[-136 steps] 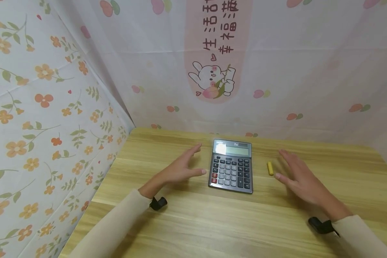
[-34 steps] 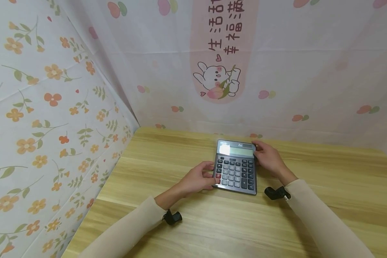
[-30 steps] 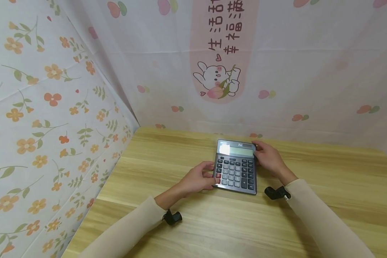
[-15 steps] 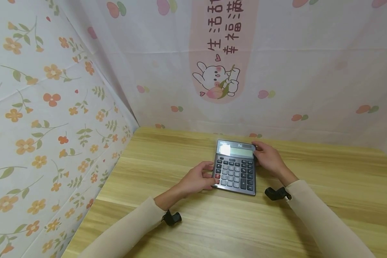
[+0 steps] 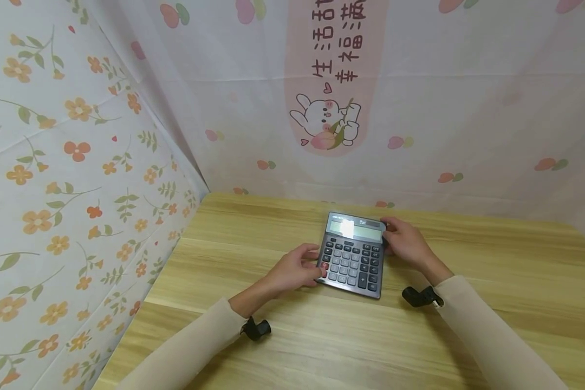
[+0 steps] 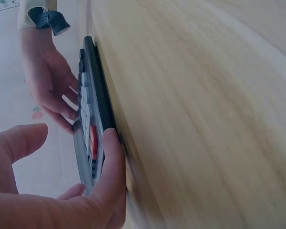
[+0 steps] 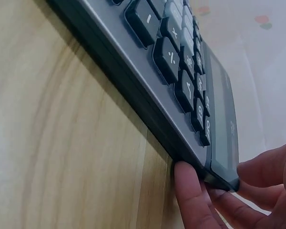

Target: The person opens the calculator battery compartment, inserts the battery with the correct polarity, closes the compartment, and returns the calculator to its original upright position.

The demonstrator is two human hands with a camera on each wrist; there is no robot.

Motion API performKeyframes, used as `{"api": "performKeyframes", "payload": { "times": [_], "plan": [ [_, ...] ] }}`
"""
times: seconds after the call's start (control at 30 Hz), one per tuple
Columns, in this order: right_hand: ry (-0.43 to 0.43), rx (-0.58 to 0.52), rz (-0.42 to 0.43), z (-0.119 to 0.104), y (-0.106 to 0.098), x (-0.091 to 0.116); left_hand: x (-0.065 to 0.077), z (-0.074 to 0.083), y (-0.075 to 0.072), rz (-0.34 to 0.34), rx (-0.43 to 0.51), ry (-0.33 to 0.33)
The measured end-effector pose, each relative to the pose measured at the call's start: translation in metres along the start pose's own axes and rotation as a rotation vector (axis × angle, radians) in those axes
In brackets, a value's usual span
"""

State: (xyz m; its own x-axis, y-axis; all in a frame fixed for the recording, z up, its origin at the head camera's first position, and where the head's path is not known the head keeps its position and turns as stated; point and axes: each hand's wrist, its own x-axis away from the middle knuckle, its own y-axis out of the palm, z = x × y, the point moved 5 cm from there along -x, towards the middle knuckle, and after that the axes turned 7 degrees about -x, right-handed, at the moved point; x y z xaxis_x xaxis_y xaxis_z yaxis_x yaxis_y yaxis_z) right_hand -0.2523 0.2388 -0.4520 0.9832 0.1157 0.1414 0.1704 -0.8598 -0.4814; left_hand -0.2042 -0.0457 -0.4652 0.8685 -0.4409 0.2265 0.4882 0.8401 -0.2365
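Note:
A grey desk calculator (image 5: 352,254) lies face up, close over the wooden tabletop, its top end turned slightly to the right. My left hand (image 5: 290,271) holds it at the near left corner, by the red keys. In the left wrist view a fingertip (image 6: 110,138) presses that corner, while another digit (image 6: 31,138) stands clear above the keys. At the screen end, my right hand (image 5: 409,242) grips the far right corner. The right wrist view shows the thumb (image 7: 262,167) on the screen side and a finger (image 7: 190,183) tucked against the lower edge.
The wooden table (image 5: 331,341) runs back to a white curtain (image 5: 419,97) printed with a rabbit and fruit. A flowered cloth (image 5: 68,216) slopes down along the left side. Black wrist devices sit by both cuffs.
Earlier both hands were apart beside the calculator, and a yellow stick-shaped piece on its right is out of sight now. Lately the calculator has turned slightly clockwise, its near end swinging left.

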Motion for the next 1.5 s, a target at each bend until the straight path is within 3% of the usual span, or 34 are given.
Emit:
{"api": "performKeyframes", "payload": {
  "times": [0.37, 0.8, 1.5],
  "plan": [
    [-0.01, -0.077, 0.0, -0.002, 0.006, 0.012, 0.003, 0.0, -0.009, 0.014, -0.063, 0.009],
    [-0.002, -0.093, -0.002, 0.004, 0.007, 0.023, 0.005, -0.002, -0.015, 0.021, -0.145, -0.014],
    [0.042, -0.104, -0.004, 0.004, 0.01, 0.034, 0.001, -0.005, -0.015, 0.07, -0.091, -0.027]
  ]
}}
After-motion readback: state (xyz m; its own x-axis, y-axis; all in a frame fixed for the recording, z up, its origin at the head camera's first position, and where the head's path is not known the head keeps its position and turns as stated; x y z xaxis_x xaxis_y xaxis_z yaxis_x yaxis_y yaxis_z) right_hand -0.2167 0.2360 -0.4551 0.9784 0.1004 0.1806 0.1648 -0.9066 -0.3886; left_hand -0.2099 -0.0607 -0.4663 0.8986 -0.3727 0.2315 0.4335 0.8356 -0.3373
